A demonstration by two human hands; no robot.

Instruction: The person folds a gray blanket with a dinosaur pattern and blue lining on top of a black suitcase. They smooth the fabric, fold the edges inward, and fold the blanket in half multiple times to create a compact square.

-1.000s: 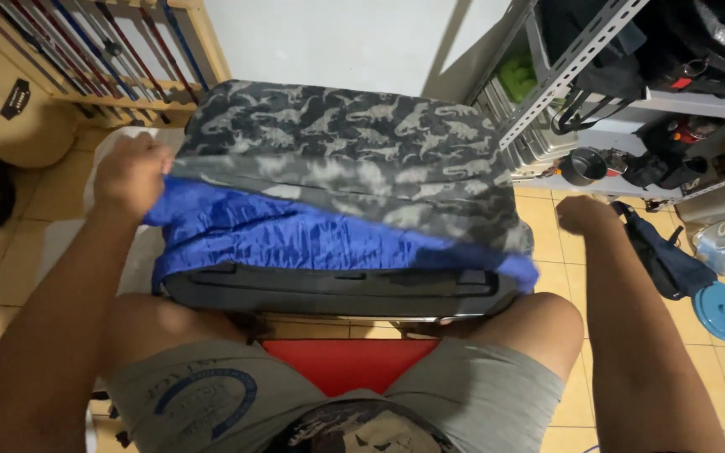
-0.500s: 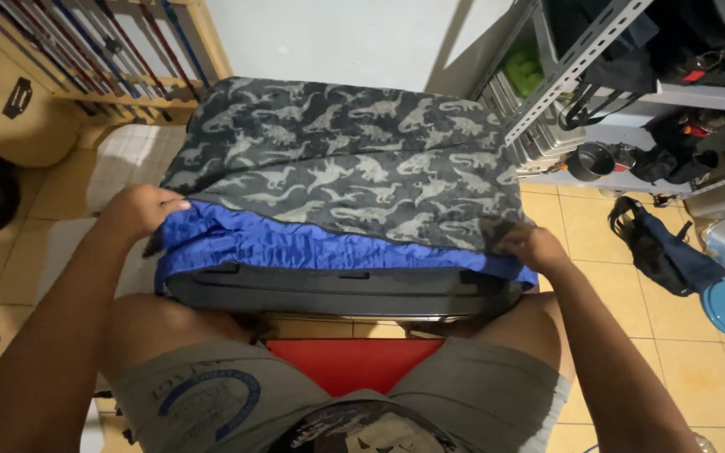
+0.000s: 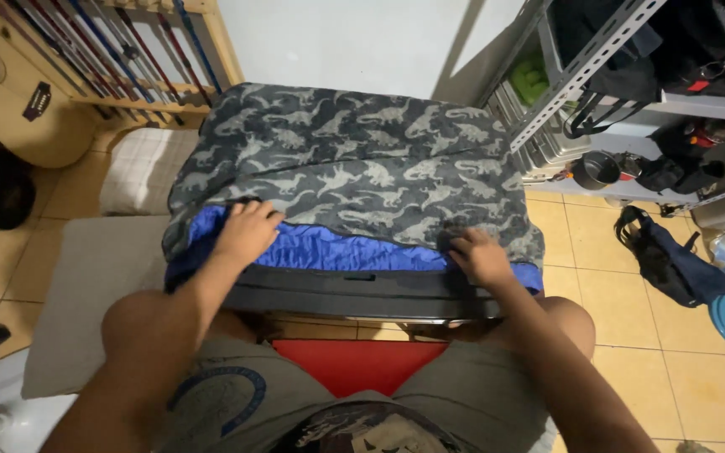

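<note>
I pressed my left hand (image 3: 247,230) and right hand (image 3: 478,256), fingers spread flat and grasping nothing, on the blanket (image 3: 354,168) to smooth it.

Left hand (image 3: 247,228), right hand (image 3: 477,256) palms down

Wall (image 3: 354,42): plain white, shadowed at right.
Floor (image 3: 631,352): yellow-orange tiles.
Right: grey metal shelving (image 3: 581,71), packed with dark gear.
Left: wooden rack (image 3: 203,42), guitar (image 3: 18,101).
Mat (image 3: 77,294): grey, lying on floor.
</note>
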